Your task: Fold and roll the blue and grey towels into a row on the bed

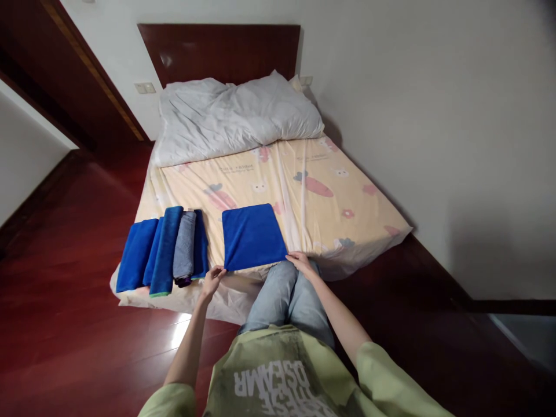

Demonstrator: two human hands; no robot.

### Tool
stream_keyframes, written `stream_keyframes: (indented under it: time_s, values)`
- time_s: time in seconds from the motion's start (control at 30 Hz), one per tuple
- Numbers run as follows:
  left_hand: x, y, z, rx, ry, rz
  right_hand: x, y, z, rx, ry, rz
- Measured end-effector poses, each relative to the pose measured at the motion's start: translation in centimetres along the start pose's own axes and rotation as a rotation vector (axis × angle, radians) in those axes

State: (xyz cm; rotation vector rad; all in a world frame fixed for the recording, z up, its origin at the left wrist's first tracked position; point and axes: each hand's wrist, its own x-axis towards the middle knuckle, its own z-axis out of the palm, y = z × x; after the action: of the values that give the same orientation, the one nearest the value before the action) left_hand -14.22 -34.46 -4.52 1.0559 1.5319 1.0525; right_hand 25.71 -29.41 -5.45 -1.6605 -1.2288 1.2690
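A blue towel [252, 236] lies spread flat on the bed, close to its front edge. My left hand [212, 280] pinches the towel's near left corner. At the near right corner, my right hand [300, 263] has its fingers closed on the same towel. Left of it sits a row of folded and rolled towels: a blue folded towel [135, 255], a long blue roll with a green edge [166, 252], a grey roll [185, 246], and a dark blue one [200, 243] partly behind the grey.
The bed [360, 214] has a yellow sheet printed with carrots and rabbits. A bunched white quilt [234, 116] lies across its far end, below the dark wooden headboard [226, 52]. My knees [282, 289] are against the front edge. A wall runs along the right.
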Motion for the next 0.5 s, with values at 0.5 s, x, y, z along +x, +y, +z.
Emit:
stream_keyframes:
  time_s: [0.5]
  values:
    - [-0.2,0.2,-0.5,-0.081,-0.008,0.014,-0.2,-0.2,-0.7,-0.033,-0.009,0.025]
